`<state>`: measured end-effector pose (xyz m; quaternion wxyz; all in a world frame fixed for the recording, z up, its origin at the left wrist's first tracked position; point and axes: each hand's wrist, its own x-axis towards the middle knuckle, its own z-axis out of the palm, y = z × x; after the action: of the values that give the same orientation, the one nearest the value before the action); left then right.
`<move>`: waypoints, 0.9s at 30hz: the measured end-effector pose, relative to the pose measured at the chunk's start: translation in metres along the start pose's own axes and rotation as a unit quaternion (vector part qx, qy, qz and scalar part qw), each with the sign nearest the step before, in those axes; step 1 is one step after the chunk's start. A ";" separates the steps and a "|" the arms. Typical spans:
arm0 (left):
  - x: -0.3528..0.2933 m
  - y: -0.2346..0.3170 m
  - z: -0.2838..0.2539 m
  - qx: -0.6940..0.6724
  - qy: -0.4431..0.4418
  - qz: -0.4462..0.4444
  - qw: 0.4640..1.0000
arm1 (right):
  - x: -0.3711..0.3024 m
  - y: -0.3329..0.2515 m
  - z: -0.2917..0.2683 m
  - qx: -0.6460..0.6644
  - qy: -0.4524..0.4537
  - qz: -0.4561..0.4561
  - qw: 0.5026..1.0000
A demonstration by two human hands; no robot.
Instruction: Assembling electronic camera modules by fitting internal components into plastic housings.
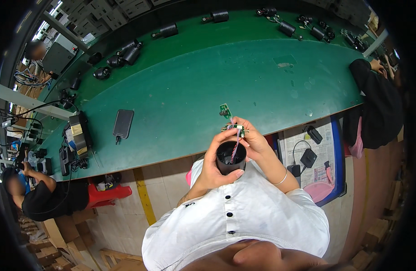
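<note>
My left hand is wrapped round a black cylindrical housing, its open end facing up toward me. Pink and purple wires run out of the housing to a small green circuit board. The fingers of my right hand pinch that board just beyond the housing's rim. A second little green board sticks up past my fingertips, over the table. My fingers partly cover the boards and the wire ends.
A green worktable curves ahead, with a dark flat phone-like slab on it. Several black cylindrical units line the far strip. A blue tray with adapters stands at my right. Co-workers sit at left and right.
</note>
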<state>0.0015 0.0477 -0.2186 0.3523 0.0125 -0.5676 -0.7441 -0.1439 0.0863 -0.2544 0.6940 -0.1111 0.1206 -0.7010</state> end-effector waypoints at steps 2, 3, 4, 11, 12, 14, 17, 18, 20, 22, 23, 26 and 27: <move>0.000 0.000 0.001 -0.007 -0.002 -0.001 1.000 | 0.000 0.000 -0.002 0.002 0.001 0.005 1.000; 0.000 0.002 0.002 -0.020 -0.001 -0.008 1.000 | 0.000 0.001 -0.005 0.001 0.010 0.002 1.000; 0.000 0.003 0.003 -0.033 0.001 -0.016 0.999 | 0.001 0.002 -0.008 0.000 0.019 -0.001 1.000; 0.001 0.008 -0.004 -0.060 -0.045 -0.098 0.992 | -0.001 -0.013 -0.022 -0.049 -0.051 0.044 0.997; 0.001 0.008 -0.006 -0.060 -0.044 -0.099 0.992 | -0.001 -0.014 -0.025 -0.048 -0.050 0.044 0.997; 0.002 0.007 -0.010 -0.092 -0.071 -0.108 0.987 | -0.002 -0.016 -0.031 -0.050 -0.066 0.049 0.995; 0.000 0.007 -0.010 -0.125 -0.097 -0.116 0.981 | -0.003 -0.019 -0.033 -0.052 -0.082 0.054 0.994; -0.002 0.009 -0.006 -0.129 -0.070 -0.118 0.982 | -0.005 -0.022 -0.028 -0.091 -0.054 0.026 0.994; -0.006 0.013 0.001 -0.137 -0.017 -0.120 0.983 | -0.007 -0.031 -0.012 -0.167 0.001 -0.028 0.986; -0.007 0.013 0.001 -0.142 0.009 -0.122 0.982 | -0.010 -0.043 -0.001 -0.276 0.052 -0.103 0.954; -0.009 0.013 -0.003 -0.067 0.000 -0.120 0.991 | -0.012 -0.050 0.003 -0.345 0.076 -0.149 0.923; -0.012 0.012 -0.014 0.159 -0.023 -0.107 0.981 | -0.017 -0.066 0.020 -0.448 0.046 -0.249 0.858; -0.011 0.013 -0.015 0.159 -0.022 -0.108 0.981 | -0.019 -0.067 0.024 -0.448 0.046 -0.247 0.858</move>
<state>0.0222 0.0397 -0.2169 0.2514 0.1133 -0.6814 -0.6779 -0.1993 0.1051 -0.2100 0.3670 -0.4035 0.4220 -0.7242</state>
